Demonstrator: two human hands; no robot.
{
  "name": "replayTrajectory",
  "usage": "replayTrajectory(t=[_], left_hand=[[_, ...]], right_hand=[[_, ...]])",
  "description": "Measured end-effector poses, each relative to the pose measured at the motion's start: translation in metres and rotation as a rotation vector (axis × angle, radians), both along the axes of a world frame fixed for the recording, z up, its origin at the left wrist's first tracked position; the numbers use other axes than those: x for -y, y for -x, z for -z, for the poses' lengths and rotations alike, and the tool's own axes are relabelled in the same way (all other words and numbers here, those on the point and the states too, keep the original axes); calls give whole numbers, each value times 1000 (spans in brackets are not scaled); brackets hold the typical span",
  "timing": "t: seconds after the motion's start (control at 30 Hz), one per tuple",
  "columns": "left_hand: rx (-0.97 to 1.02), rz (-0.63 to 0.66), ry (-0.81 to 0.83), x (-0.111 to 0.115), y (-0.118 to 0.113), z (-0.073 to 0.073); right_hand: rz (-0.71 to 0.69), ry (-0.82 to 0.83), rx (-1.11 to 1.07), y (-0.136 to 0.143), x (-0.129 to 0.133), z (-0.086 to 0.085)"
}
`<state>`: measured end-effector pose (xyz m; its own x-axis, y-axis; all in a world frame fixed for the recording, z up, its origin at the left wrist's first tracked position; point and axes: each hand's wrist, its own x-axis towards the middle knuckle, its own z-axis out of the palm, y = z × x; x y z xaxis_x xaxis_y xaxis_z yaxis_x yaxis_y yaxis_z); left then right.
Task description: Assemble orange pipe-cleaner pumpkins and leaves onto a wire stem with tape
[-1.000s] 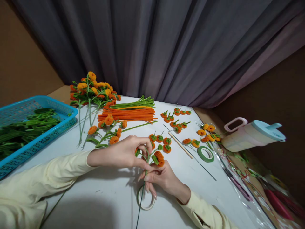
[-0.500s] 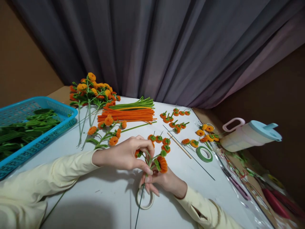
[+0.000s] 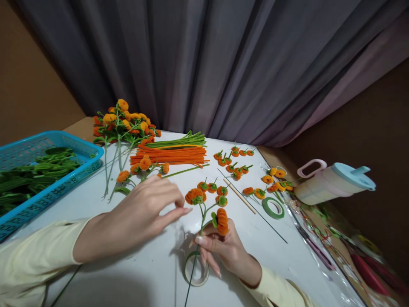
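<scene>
My right hand pinches a dark wire flower stem between thumb and fingers. Orange chenille flower heads with green cups branch out above the grip, one leaning over the hand. Just under my right fingers is a pale tape roll with a green edge; whether it touches them I cannot tell. Left of the stem, my left hand is in the air, palm down, holding nothing, with a gap between thumb and curved fingers. It partly covers a finished-looking orange flower spray behind it.
Orange pipe cleaners lie behind, near a flower bunch. At left stands a blue basket of green leaves. Loose flower heads, a stick, green tape, scissors and a cup are on the right.
My left hand has let go of the stem and moved left, its fingers now apart from it. The right hand keeps its pinch, and the flower heads now show more fully.
</scene>
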<state>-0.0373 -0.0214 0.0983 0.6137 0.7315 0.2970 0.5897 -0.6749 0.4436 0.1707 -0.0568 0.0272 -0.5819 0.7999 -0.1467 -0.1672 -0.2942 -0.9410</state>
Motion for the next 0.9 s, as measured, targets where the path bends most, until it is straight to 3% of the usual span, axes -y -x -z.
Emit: replayTrajectory(t=[0.1,0.2,0.37,0.6,0.73,0.9], left_hand=[[-11,139,146,10,-8,10],[22,164,214,14,-18,18],[143,118,310,12,-28,25],[492,-69,813,8,-39,50],[690,-85,924,9,-43,60],[820,-93,1028,9,-43,61]], right_hand=[[53,2,14,1,2,-2],[75,-5,24,2,3,-3],[141,-64,75,6,3,-11],[194,-50,281,14,6,-25],[232,10,336,18,7,-24],[246,92,332,20,9,-20]])
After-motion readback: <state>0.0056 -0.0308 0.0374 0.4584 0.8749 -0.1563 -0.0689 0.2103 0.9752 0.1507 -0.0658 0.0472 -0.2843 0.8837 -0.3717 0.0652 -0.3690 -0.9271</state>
